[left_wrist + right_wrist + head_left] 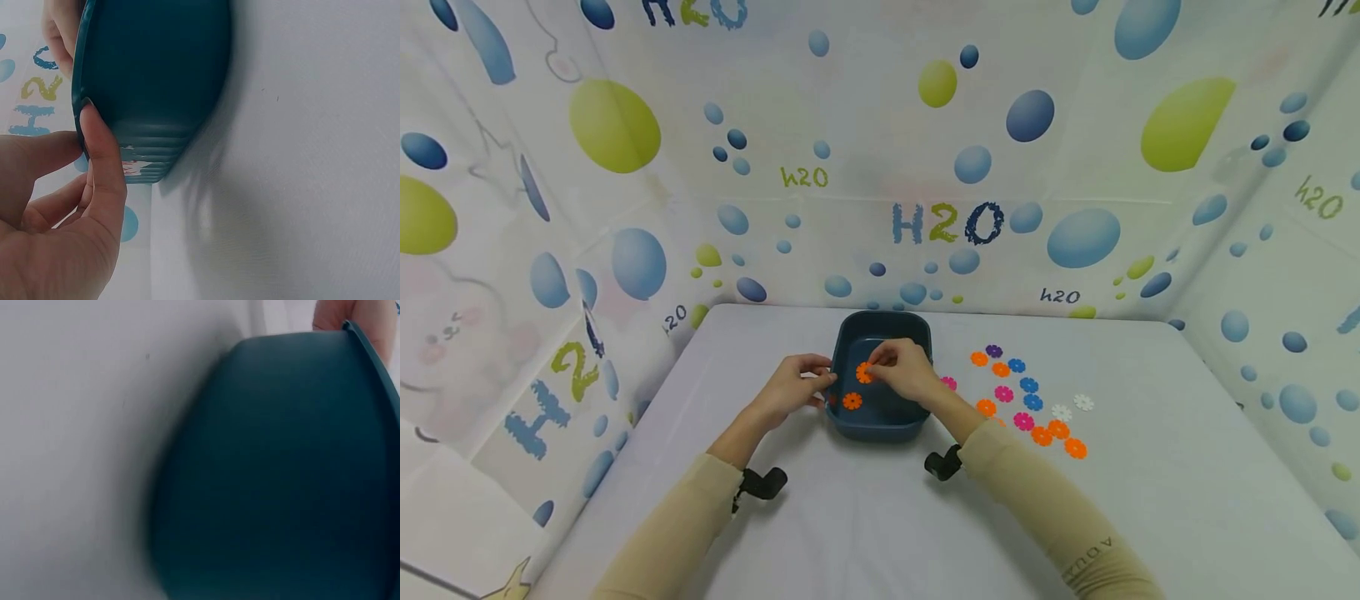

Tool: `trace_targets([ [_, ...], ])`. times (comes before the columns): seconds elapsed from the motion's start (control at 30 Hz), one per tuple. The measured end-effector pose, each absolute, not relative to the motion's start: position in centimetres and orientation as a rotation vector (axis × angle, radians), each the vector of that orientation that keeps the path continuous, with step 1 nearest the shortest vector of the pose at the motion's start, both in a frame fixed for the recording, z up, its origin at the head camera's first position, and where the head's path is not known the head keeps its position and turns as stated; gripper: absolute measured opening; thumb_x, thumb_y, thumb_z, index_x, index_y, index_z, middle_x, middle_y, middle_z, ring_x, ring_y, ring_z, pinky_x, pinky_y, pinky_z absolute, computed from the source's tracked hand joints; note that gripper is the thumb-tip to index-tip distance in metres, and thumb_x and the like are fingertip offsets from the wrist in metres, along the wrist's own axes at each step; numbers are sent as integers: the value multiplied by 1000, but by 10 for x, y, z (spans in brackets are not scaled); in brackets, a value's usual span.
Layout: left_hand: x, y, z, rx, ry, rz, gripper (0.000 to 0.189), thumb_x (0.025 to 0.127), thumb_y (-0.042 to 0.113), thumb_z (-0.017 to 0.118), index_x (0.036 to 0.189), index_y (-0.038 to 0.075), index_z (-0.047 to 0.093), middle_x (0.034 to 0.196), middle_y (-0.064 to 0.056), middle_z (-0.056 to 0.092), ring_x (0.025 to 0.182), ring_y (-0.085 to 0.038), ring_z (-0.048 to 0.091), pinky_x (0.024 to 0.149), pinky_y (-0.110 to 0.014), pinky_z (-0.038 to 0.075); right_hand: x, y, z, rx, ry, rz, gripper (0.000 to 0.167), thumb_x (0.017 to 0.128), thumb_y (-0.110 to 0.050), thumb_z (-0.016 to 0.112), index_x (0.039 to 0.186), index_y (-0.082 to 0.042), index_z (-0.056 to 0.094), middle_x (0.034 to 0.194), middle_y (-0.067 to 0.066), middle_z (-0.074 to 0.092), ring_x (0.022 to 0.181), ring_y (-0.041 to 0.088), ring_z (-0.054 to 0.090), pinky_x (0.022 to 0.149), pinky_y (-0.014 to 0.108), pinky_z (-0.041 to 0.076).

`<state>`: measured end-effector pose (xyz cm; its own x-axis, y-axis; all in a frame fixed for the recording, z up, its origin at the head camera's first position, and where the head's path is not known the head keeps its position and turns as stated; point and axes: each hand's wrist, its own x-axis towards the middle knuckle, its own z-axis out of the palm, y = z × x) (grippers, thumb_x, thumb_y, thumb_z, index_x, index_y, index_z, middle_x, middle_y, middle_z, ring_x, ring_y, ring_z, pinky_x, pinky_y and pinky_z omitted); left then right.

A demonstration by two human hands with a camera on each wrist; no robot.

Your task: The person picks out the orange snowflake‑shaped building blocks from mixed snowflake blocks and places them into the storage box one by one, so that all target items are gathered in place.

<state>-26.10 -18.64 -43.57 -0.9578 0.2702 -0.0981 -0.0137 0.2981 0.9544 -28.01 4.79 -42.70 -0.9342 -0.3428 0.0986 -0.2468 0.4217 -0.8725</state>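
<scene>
A dark teal plastic tub [880,427] stands on the table. My left hand [792,385] is at the tub's left side and pinches its rim between thumb and fingers, plain in the left wrist view. Over the inside of the tub, my right hand [904,371] pinches an orange flower-shaped piece [863,372] at its fingertips. Another orange flower-shaped piece [852,402] lies in the tub. In the right wrist view the tub's outer wall [269,469] fills most of the picture and the right hand is hidden.
Right of the tub lie several loose flower-shaped pieces: orange [1076,448], pink [1003,394], blue [1033,402], white [1083,402] and a purple one [994,351]. Some are partly behind the right forearm. A white cloth covers the table [1150,500]; a printed curtain [865,108] hangs behind.
</scene>
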Motion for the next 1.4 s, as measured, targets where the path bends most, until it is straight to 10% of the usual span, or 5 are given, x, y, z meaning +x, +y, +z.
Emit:
trace_targets([
  [0.53, -265, -189, -437, 253, 2337, 1714, 45, 102, 8, 62, 140, -13, 50, 110, -17, 55, 86, -26, 67, 66, -29, 63, -287, 16, -435, -343, 2738, -1339, 4, 91, 0, 68, 94, 1, 72, 84, 9, 70, 72, 17, 65, 66, 28, 57],
  [1.4, -263, -185, -438, 250, 2329, 1730, 43, 102, 6, 61, 138, -15, 50, 107, -17, 55, 89, -26, 67, 66, -33, 64, -292, 11, -448, -371, 2720, -1210, 21, 92, -3, 70, 112, 2, 73, 108, 13, 72, 100, 25, 66, 93, 41, 58],
])
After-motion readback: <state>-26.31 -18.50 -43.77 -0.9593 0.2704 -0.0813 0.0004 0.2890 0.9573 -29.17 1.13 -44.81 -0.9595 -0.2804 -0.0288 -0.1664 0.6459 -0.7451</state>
